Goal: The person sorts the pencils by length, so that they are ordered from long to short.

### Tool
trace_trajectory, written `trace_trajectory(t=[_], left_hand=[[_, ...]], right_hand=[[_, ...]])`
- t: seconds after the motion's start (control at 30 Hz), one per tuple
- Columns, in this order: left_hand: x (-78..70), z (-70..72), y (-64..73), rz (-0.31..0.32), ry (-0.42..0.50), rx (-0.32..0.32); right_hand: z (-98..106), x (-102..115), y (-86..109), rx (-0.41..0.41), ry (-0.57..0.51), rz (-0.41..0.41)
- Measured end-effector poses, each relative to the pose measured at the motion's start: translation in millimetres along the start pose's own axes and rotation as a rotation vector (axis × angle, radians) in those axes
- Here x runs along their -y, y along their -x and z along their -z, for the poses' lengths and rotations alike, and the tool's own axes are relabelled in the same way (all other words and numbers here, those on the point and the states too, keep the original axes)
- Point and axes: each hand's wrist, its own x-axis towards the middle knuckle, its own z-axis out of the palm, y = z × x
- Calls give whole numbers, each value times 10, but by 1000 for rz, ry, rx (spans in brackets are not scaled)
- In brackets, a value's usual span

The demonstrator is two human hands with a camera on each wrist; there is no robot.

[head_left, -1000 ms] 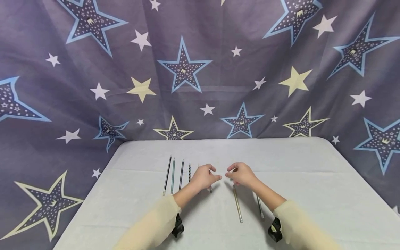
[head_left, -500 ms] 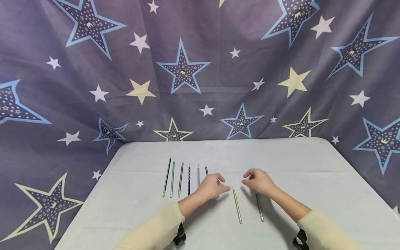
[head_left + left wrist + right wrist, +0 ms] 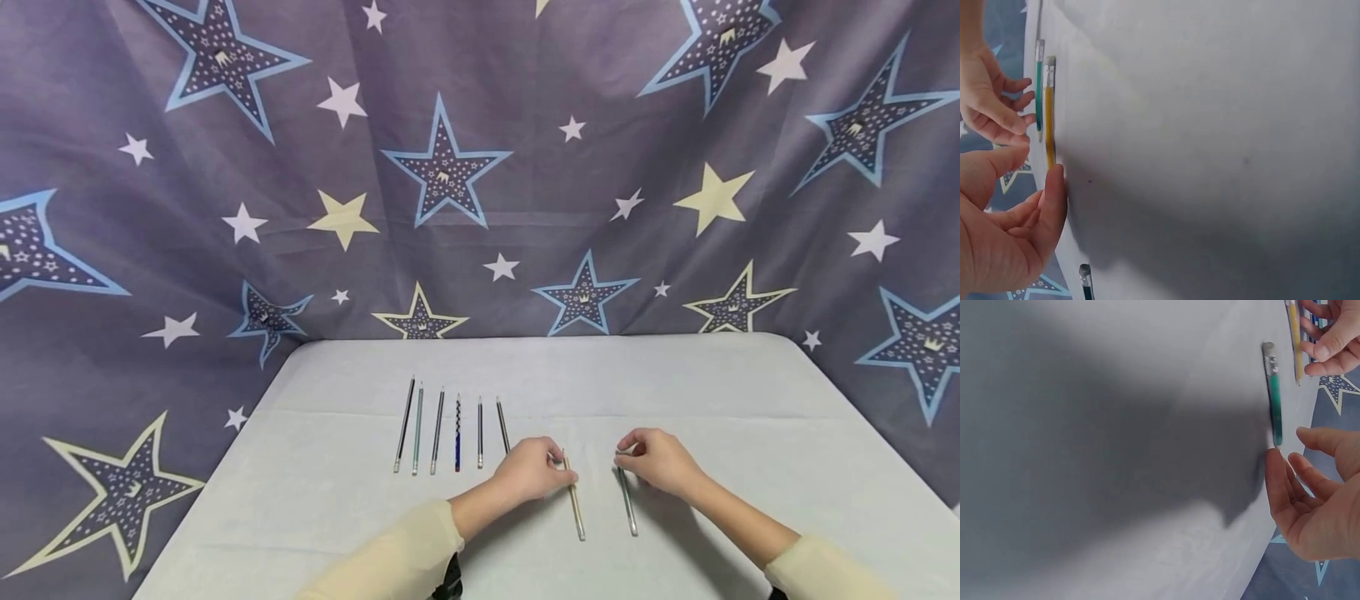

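A yellow pencil lies on the table, its eraser end toward me. My left hand is at its far end, and the left wrist view shows thumb and fingers spread apart beside the pencil. To its right lies a green pencil, roughly parallel. Over that pencil's far tip is my right hand, a gap showing between thumb and fingertips in the right wrist view. Neither pencil is lifted.
Several pencils stand in a row at the left, among them a black pencil, a teal pencil and a blue patterned pencil. A white cloth covers the table. Behind hangs a star-printed curtain.
My left hand has moved right and nearer, from the row of pencils to the yellow pencil. My right hand has moved right and nearer, to the green pencil's tip.
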Motion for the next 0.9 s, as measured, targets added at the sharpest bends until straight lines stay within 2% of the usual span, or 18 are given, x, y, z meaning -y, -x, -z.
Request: trace_trajectory(t=[0.2,0.43,0.53,0.9], left_hand=[[7,-62,-27,-1,-62,-4],[-6,-100,-56,-15,-173,-47],[-18,-113,-57,-18,-193,-52],[-57,-137,-76,20,-111,-12]], right_hand=[[-37,-43,60,1,-20,0],[-80,-40,81,-10,-8,-5],[-104,-39,87,-12,-8,-6],[-138,-32,129,7,-3,-11]])
